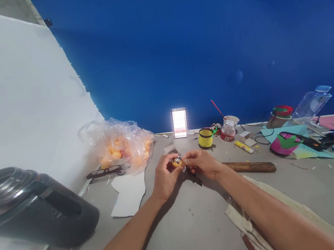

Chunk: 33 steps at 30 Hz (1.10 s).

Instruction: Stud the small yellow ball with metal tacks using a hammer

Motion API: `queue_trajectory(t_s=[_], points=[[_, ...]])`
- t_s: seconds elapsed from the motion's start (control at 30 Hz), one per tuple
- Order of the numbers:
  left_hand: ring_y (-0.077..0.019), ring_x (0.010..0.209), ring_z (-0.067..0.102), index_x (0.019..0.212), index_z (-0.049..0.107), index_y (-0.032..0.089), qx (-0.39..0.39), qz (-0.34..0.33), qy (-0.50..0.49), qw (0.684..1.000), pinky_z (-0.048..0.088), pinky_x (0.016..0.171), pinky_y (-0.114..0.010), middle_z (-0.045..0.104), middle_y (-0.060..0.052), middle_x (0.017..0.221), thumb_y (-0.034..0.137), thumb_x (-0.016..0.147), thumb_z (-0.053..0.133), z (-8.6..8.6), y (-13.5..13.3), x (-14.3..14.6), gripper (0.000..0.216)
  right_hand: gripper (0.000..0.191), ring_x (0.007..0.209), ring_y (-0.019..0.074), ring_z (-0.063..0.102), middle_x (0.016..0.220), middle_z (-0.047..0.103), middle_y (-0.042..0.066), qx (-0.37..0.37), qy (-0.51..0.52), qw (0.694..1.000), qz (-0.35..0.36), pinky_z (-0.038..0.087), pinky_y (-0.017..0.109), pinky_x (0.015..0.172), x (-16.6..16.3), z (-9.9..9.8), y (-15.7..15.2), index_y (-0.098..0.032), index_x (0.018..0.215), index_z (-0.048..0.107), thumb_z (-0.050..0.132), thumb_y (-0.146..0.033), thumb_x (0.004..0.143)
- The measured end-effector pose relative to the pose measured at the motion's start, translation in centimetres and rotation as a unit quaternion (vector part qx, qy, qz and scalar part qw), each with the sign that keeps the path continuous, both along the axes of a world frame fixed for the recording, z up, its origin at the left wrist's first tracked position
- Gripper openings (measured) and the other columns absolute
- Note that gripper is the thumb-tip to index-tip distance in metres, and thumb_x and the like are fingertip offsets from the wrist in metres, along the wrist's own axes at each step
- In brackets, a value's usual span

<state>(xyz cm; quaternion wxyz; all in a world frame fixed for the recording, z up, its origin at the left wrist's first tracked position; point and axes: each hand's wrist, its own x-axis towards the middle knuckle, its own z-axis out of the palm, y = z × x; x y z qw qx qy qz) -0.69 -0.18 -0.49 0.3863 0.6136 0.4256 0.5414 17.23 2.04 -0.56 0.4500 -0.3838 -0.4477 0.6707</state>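
Observation:
My left hand [164, 177] and my right hand [201, 163] meet over the middle of the grey table [179, 229]. Both pinch a small orange ball [177, 162] with a dark glittery patch on its top. The fingers of each hand are closed round it. A thin dark tool [195, 177] lies on the table under my right hand; whether the hand grips it I cannot tell. A clear plastic bag [122, 144] holding several orange balls sits just left of my left hand.
A black jug [27, 207] lies at the near left. Glasses [104, 172] and white paper [129, 192] sit by the bag. A wooden stick [249, 166], yellow cup [205, 137], lit phone [180, 122], glue tube [244, 147] and coloured paper [287, 142] lie to the right. Cloth [258, 227] lies under my right forearm.

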Motion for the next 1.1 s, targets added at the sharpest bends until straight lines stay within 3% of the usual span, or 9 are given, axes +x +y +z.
queue_trajectory(t_s=[0.37,0.87,1.1], points=[[-0.0170,0.080,0.064,0.105,0.070,0.021,0.007,0.002,0.040,0.999,0.053,0.073,-0.029,0.070,-0.004,0.100,0.025,0.075,0.078,-0.5,0.2,-0.1,0.031,0.037,0.051,0.0074,0.051,0.065,0.067,0.001,0.003,-0.010,1.000,-0.003,0.041,0.020,0.046,-0.1,0.5,-0.2,-0.015,0.070,0.075,0.096,-0.040,0.052],[-0.0186,0.089,0.065,0.102,0.066,0.020,0.153,0.060,0.093,0.982,0.055,0.076,-0.030,0.065,-0.005,0.101,0.029,0.082,0.074,-1.1,0.3,0.0,0.023,0.037,0.052,0.0062,0.046,0.065,0.063,0.000,0.018,-0.024,0.999,-0.019,0.036,0.021,0.048,-0.7,0.3,-0.4,-0.016,0.069,0.073,0.093,-0.044,0.055],[-0.0165,0.077,0.067,0.105,0.061,0.021,0.067,0.052,0.084,0.993,0.053,0.069,-0.028,0.071,-0.004,0.097,0.031,0.080,0.075,-0.9,-0.1,0.2,0.031,0.036,0.050,0.0066,0.045,0.065,0.065,0.001,0.022,-0.038,0.999,-0.025,0.033,0.021,0.048,-0.9,0.8,-0.7,-0.016,0.069,0.073,0.091,-0.045,0.057]])
